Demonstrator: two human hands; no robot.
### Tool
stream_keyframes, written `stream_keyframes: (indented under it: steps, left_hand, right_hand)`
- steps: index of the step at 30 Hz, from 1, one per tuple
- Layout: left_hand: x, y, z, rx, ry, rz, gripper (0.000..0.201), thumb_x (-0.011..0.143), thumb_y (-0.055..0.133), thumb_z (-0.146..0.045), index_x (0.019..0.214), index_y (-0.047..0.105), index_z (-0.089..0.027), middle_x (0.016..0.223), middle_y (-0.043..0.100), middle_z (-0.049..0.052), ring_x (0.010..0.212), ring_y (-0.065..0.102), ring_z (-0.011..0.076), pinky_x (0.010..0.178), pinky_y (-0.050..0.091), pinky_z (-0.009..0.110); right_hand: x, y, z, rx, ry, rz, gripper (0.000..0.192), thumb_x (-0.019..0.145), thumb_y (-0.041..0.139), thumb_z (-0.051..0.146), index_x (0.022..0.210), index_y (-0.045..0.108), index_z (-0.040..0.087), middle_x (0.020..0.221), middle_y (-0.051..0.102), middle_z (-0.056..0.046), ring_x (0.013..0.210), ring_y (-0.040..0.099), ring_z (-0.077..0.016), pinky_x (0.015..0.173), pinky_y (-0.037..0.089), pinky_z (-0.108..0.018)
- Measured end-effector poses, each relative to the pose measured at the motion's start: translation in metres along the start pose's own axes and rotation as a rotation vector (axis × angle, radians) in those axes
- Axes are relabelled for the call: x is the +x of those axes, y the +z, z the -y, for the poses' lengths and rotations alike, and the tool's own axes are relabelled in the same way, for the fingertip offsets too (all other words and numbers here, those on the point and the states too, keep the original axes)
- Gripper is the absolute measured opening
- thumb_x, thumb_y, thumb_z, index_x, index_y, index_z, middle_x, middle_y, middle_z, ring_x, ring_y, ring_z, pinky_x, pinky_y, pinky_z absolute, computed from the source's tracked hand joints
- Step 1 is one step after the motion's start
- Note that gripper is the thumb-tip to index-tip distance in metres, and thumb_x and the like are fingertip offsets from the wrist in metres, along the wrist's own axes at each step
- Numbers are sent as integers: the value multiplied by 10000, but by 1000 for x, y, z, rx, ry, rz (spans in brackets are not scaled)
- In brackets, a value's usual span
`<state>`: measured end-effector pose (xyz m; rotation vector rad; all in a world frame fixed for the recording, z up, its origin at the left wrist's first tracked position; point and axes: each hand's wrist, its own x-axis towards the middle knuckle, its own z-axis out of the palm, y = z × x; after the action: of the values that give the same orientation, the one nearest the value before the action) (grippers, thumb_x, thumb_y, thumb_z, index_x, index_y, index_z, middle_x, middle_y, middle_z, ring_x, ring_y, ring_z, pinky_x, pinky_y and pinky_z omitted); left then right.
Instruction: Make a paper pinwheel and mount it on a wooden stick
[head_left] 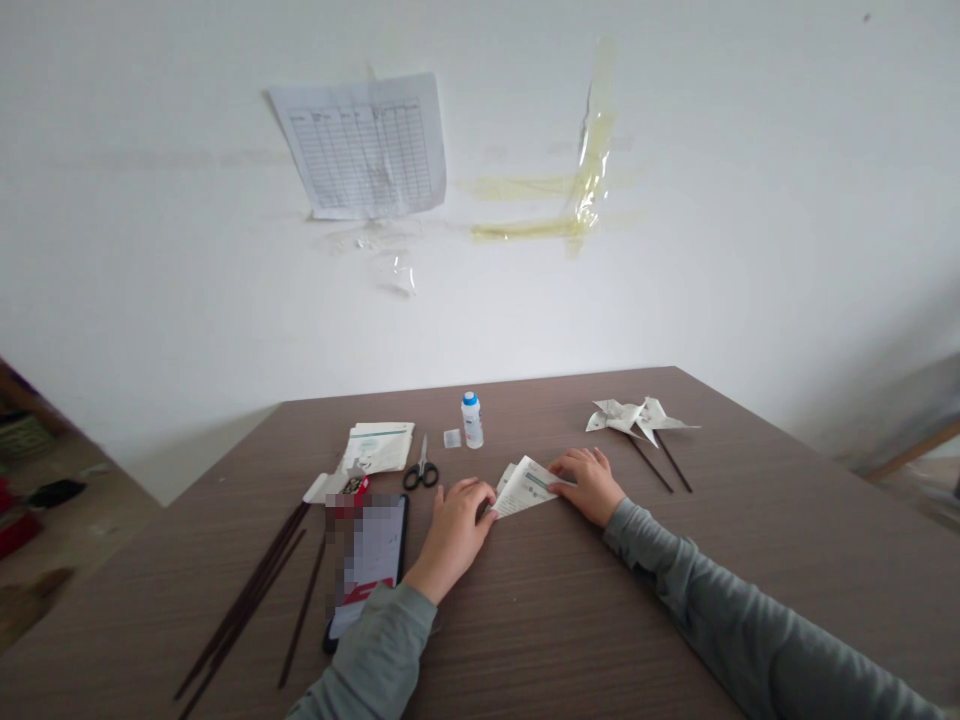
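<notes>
A printed sheet of paper [527, 490], folded into a triangle, lies between my hands at the middle of the table. My left hand [459, 525] pinches its left corner between thumb and fingers. At the opposite corner, my right hand [589, 485] grips the paper with thumb and fingertips. Behind the paper stands a white glue bottle [472, 422] with a blue cap. Black-handled scissors [421, 470] lie to the left of it, beside a stack of printed paper [382, 447].
Two paper pinwheels [637, 418] on dark sticks rest at the back right. On the left are several dark sticks [251, 600] and a phone [371, 560], partly behind my left forearm. A small clear square [451, 438] lies by the bottle. The wall [517, 310] borders the table's back.
</notes>
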<state>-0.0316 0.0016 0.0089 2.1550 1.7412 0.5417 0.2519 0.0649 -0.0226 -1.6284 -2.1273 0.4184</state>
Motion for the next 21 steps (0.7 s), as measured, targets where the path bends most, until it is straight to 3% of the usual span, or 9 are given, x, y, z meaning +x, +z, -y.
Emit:
stream_keyframes:
  steps: [3,5,8,12,14,18,21]
  left_hand:
    - [-2,-3,-2,33,-19,33,294,1154,734,-113,1254,933,-306,1605,947,117,1766,724,409,1548,426,829]
    - [-3,-6,-4,45,-26,59,317,1197,710,-165,1346,949,-311,1640,936,127,1795,698,411,1567,390,841]
    - [-3,-9,-6,38,-49,93,384,1282,619,-253,1443,963,-308,1704,910,131,1814,679,413,1578,360,854]
    - [-3,-12,-8,19,-94,94,519,1332,482,-256,1450,984,-317,1713,912,91,1831,665,391,1598,343,828]
    - [-3,-13,-9,11,-100,94,537,1332,466,-233,1439,987,-314,1696,922,81,1831,666,384,1606,323,831]
    - [-4,-12,-12,10,-87,103,316,1255,698,-222,1293,996,-320,1721,908,74,1833,662,414,1586,324,883]
    - [-5,-10,-12,16,-70,94,203,1120,879,-152,1219,980,-298,1714,912,84,1823,667,443,1579,333,893]
  right_hand:
    - [0,1,-4,28,-23,-38,60,1067,854,297,1100,903,301,1338,962,-104,1469,827,-440,1550,356,-815]
    - [0,1,-9,60,-47,-52,82,1057,877,378,1054,888,296,1270,970,-102,1380,876,-428,1542,373,-837]
    - [0,-2,-16,131,-81,-34,263,1087,862,531,982,904,294,1227,987,-111,1333,913,-429,1550,366,-859]
    - [1,-5,-24,242,-100,60,652,1257,568,652,838,914,291,1257,1012,-143,1396,896,-446,1576,242,-915]
    - [2,-5,-27,253,-100,103,714,1261,563,684,763,901,300,1247,1012,-148,1437,879,-466,1564,222,-949]
    - [6,-3,-32,202,-154,124,403,1076,929,637,834,956,316,1272,999,-133,1464,861,-496,1497,374,-946]
    - [9,2,-38,158,-226,138,159,1021,1022,474,1054,1031,319,1346,982,-135,1425,874,-464,1460,497,-839]
